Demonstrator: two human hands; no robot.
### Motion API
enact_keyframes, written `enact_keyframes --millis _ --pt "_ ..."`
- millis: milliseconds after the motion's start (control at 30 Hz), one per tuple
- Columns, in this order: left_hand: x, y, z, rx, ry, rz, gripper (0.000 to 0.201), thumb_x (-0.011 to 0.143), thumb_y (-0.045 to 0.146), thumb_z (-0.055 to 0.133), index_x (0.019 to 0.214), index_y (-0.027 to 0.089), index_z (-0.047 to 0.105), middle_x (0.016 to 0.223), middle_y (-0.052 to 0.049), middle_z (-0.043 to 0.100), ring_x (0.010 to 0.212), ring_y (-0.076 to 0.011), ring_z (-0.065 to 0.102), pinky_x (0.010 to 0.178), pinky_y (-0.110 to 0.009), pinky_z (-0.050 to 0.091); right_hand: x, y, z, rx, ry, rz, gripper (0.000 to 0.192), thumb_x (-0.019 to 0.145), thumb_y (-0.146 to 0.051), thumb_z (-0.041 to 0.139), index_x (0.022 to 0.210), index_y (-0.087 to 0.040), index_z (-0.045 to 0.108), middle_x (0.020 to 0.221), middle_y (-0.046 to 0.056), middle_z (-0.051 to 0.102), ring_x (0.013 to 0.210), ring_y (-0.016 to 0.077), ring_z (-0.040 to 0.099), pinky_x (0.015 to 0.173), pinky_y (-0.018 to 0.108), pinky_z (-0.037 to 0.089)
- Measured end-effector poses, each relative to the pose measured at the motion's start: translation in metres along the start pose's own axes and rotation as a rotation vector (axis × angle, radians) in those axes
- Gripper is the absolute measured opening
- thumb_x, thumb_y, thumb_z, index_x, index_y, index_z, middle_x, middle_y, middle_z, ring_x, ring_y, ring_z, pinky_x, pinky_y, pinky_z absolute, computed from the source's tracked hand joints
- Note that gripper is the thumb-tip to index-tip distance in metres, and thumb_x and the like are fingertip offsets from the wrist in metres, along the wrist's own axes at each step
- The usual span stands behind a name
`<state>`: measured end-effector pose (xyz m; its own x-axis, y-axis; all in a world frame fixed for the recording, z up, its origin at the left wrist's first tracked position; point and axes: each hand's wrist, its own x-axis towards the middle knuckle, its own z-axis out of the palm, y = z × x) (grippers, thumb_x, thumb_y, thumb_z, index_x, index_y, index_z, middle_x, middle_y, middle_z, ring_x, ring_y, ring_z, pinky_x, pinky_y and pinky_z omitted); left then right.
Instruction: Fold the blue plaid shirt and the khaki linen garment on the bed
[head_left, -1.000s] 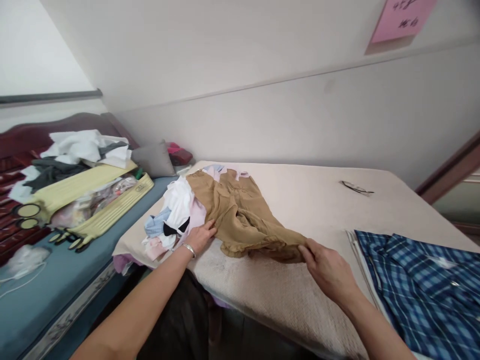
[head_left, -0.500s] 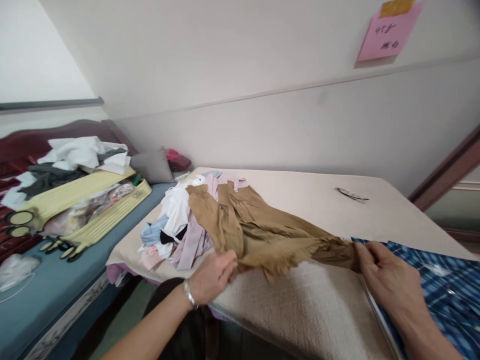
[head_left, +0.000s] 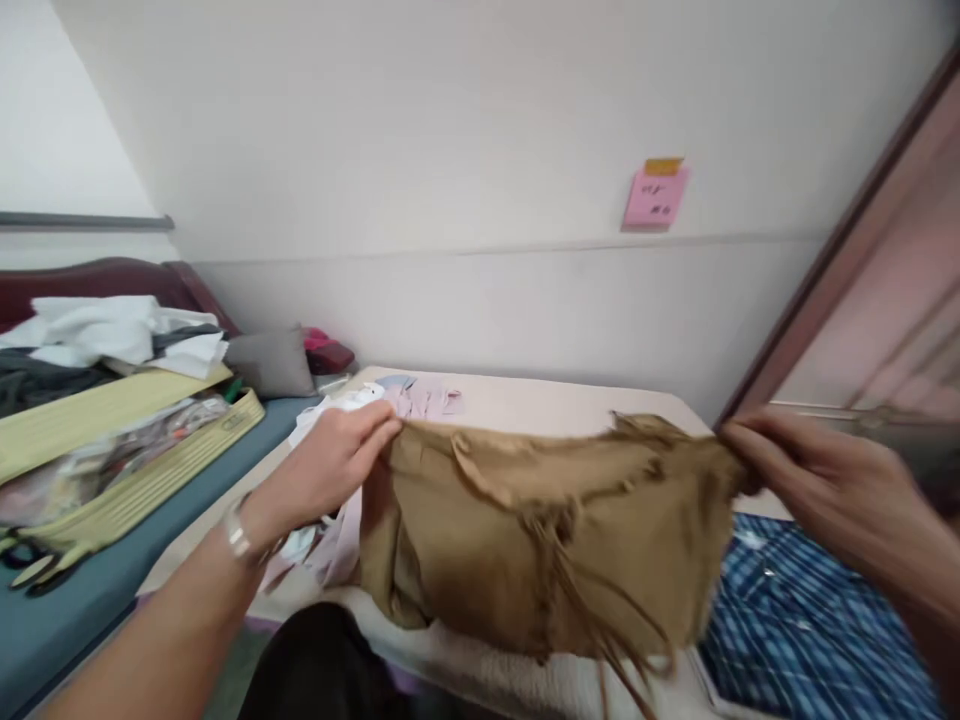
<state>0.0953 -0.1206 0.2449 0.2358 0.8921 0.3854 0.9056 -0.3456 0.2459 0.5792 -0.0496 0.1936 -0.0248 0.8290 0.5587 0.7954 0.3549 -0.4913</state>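
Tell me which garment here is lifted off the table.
The tan fringed garment, stretched between the left hand and right hand. The blue plaid shirt and pale pink clothes lie flat.

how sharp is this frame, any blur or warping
Head view: motion blur smears the right hand, the door frame and the dangling fringe of the tan garment; the left hand is a little crisper. The writing on the pink note is unreadable. Wide-angle warping bends the wall lines. Light is soft and even, with no glare.
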Motion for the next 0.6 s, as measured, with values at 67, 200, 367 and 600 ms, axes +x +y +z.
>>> enact_keyframes --millis 67,200,367,600 --pt "0.052 -0.012 0.004 0.116 0.000 0.078 0.034 0.101 0.037 0.036 0.076 0.021 0.053 0.070 -0.001 0.059 0.066 -0.0169 0.054 0.065 -0.028 0.037 0.041 -0.017 -0.003 0.051 -0.117 0.010 0.048 0.088 -0.066 0.051 0.078 -0.021 0.064 0.060 0.002 0.061 0.058 0.0180 0.056 0.060 0.029 0.042" --pt "0.112 -0.010 -0.020 0.254 0.059 0.097 0.034 0.098 0.033 0.036 0.069 0.020 0.051 0.067 -0.004 0.060 0.065 -0.0183 0.054 0.065 -0.029 0.035 0.102 -0.048 -0.035 -0.013 -0.112 -0.018 0.044 0.091 -0.057 0.056 0.077 -0.017 0.065 0.053 -0.001 0.058 0.054 0.0130 0.054 0.060 0.027 0.040" --pt "0.080 0.019 -0.083 0.187 0.300 0.161 0.042 0.099 0.039 0.037 0.063 0.020 0.050 0.058 0.001 0.052 0.058 -0.0143 0.047 0.060 -0.027 0.031 0.103 -0.078 -0.101 0.083 -0.178 -0.175 0.046 0.083 -0.059 0.069 0.090 -0.013 0.071 0.071 0.003 0.067 0.066 0.0131 0.058 0.065 0.027 0.044" --pt "-0.002 0.042 -0.137 0.230 0.447 0.178 0.046 0.099 0.047 0.043 0.064 0.018 0.051 0.056 0.006 0.037 0.056 -0.0095 0.035 0.058 -0.024 0.025 0.050 -0.131 -0.164 -0.233 -0.040 -0.244 0.064 0.082 -0.071 0.051 0.083 -0.011 0.072 0.060 -0.003 0.059 0.057 0.0067 0.054 0.061 0.026 0.039"
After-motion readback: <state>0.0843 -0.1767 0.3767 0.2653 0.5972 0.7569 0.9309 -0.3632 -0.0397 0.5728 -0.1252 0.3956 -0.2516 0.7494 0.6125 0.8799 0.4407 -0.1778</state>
